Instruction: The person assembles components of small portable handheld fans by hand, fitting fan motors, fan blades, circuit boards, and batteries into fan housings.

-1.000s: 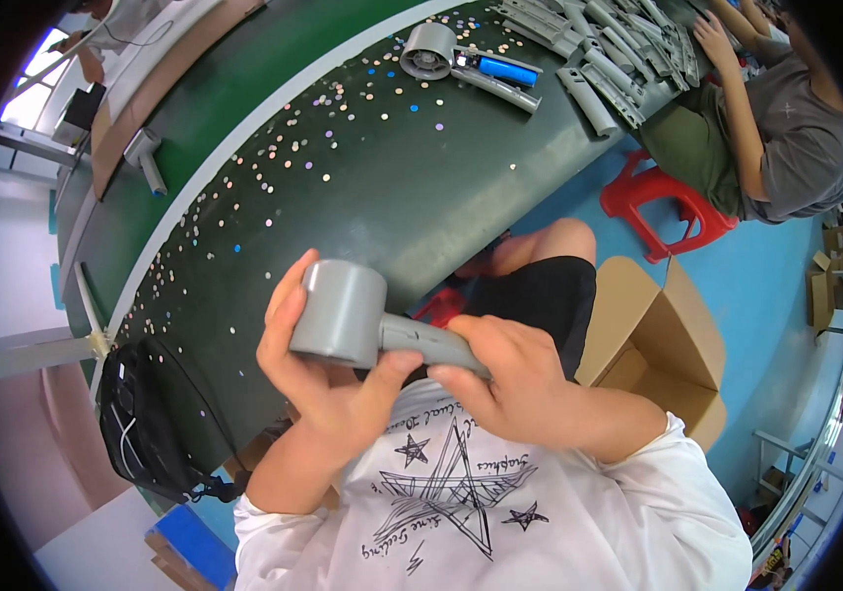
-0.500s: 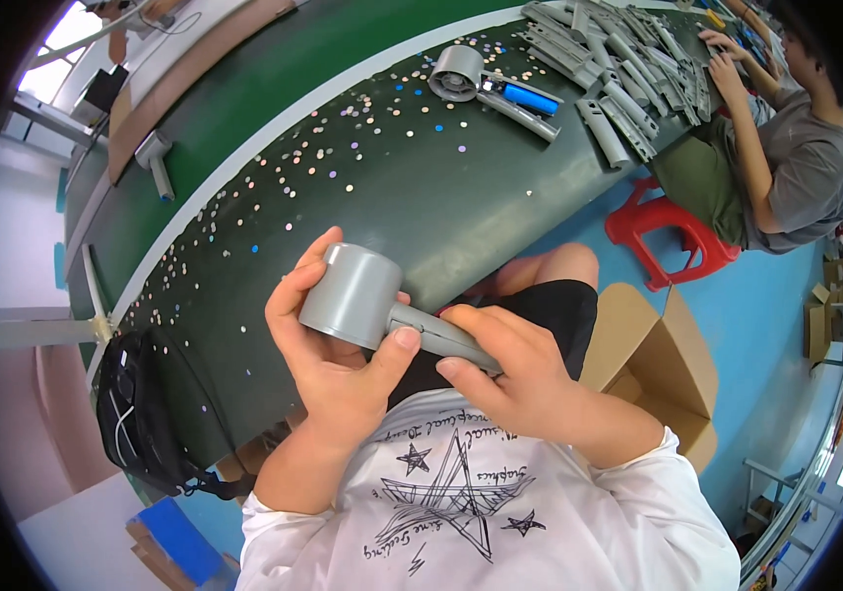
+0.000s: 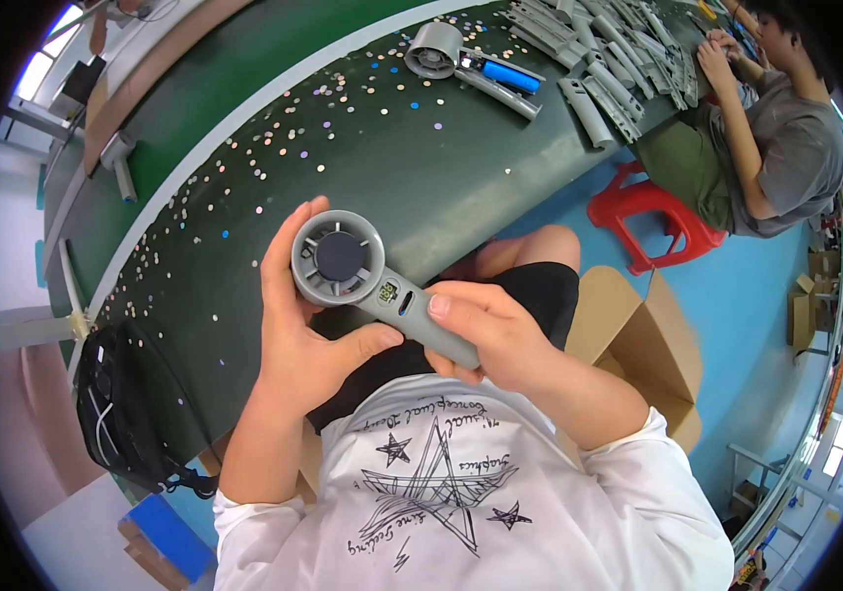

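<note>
A grey handheld fan (image 3: 420, 317) is between my hands, its round head to the left and its handle slanting down to the right. The head's front faces up, with a dark round hub and short spokes. A small lit display and an oval slot show on the handle. My left hand (image 3: 295, 340) cups the head from the left, fingers partly hidden behind it, thumb by the handle's near edge. My right hand (image 3: 498, 333) grips the handle, thumb on top near the slot.
Ahead on the dark green table (image 3: 372, 187) lie an opened fan (image 3: 435, 51) with a blue battery, piled grey handle shells (image 3: 618, 59) and scattered small discs. A black bag (image 3: 126, 409) is at left, an open carton (image 3: 628, 345) at right. A co-worker (image 3: 786, 138) sits by a red stool (image 3: 653, 222).
The fan has been turned over in my hands, so the hub, display and slot now face up. My right thumb now lies on top of the handle.
</note>
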